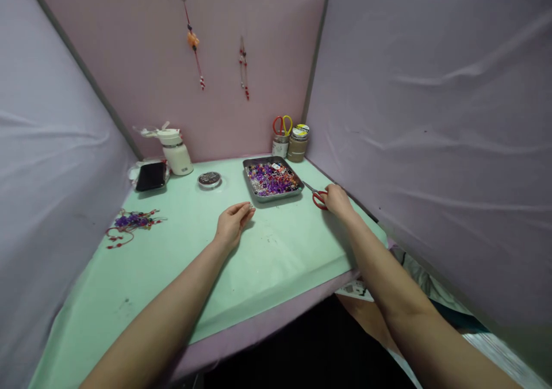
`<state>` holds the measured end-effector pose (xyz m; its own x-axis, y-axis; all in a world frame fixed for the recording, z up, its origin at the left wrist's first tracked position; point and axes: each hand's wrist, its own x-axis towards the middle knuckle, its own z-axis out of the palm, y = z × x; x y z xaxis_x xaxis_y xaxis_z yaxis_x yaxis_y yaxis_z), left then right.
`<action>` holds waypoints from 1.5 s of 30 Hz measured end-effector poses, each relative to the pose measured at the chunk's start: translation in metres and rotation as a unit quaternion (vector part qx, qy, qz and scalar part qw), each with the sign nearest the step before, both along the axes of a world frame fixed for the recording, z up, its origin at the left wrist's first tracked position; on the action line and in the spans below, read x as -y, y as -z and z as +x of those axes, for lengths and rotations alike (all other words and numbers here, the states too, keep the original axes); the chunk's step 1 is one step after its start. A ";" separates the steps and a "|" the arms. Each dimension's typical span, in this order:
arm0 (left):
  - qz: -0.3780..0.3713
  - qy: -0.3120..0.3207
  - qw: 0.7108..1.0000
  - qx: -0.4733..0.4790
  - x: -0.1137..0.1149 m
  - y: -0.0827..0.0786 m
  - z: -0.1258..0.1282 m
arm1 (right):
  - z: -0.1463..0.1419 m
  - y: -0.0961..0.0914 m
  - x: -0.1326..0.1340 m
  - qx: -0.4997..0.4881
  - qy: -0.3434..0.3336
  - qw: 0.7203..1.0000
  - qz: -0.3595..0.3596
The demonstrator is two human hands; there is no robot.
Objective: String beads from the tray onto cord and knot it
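Above the middle of the table, my left hand (233,223) has thumb and fingertips pinched together. Something tiny and pale shows at the tips, too small to name. My right hand (337,200) is closed at the handles of red-handled scissors (319,198), whose blades point toward a metal tray (280,196). Purple, clear, orange and dark beads (273,181) fill that tray, just beyond both hands. The scissors lie close to the tabletop; whether they touch it I cannot tell.
A spool of cord (209,179), a cream bottle (176,154) and a phone (150,176) stand along the back left. Beaded strings (134,221) lie at left. A cup of scissors (280,145) and a brown jar (298,145) occupy the back corner. Fabric walls (422,119) enclose the table.
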<state>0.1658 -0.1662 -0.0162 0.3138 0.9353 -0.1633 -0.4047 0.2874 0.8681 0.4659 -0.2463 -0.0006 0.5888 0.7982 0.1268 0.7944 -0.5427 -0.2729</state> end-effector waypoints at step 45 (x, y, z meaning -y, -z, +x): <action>-0.030 0.043 0.990 0.131 -0.027 -0.009 -0.027 | -0.165 0.012 -0.035 -0.146 -0.300 0.920 0.208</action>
<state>0.1391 -0.1395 -0.0073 0.4307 0.8946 -0.1190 -0.5862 0.3776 0.7168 0.3012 -0.2110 -0.0123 0.1163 0.9091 0.4000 0.7767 0.1678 -0.6071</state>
